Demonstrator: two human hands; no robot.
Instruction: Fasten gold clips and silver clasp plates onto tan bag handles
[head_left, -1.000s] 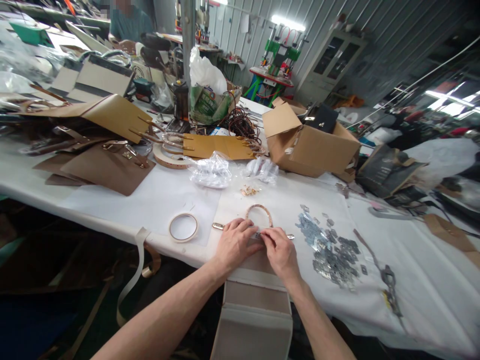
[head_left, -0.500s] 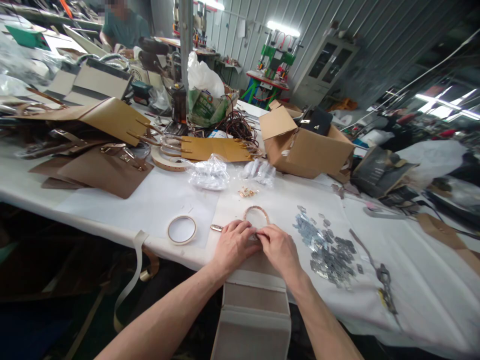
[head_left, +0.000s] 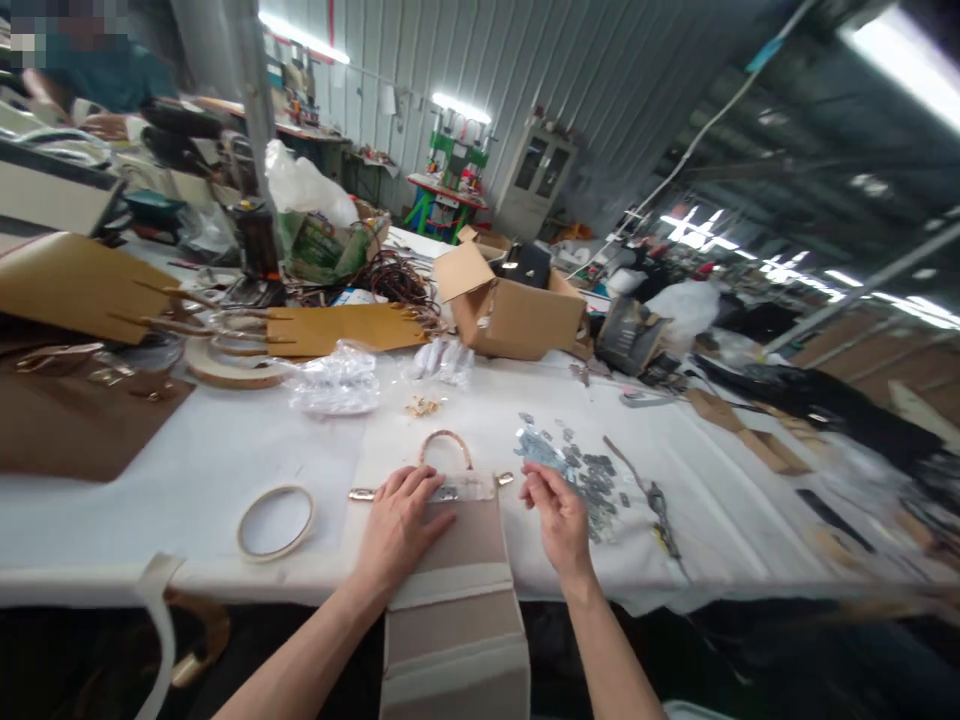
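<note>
- Right, the beige-and-cream bag piece lay at bottom centre of the frame, hanging over the near edge of the white table.
- Its top edge carried a metal bar sticking out on both sides, with a thin arched handle loop lying just above it.
- Left hand was spread flat on the piece's upper left corner, fingertips touching the bar, grasping nothing.
- Right hand was lifted just right of the piece, fingers curled toward the thumb; couldn't tell if anything small was pinched there.
- A scatter of small grey metal plates lay right beside the right hand, and a dark hand tool further right.
- A tape ring sat lower left of the bag piece, apart from it.
- Clear plastic bags, tan leather panels and an open cardboard box filled the middle of the frame.
- A brown sheet sat at the left edge.
- Nothing covered the bag piece except the left hand.
</note>
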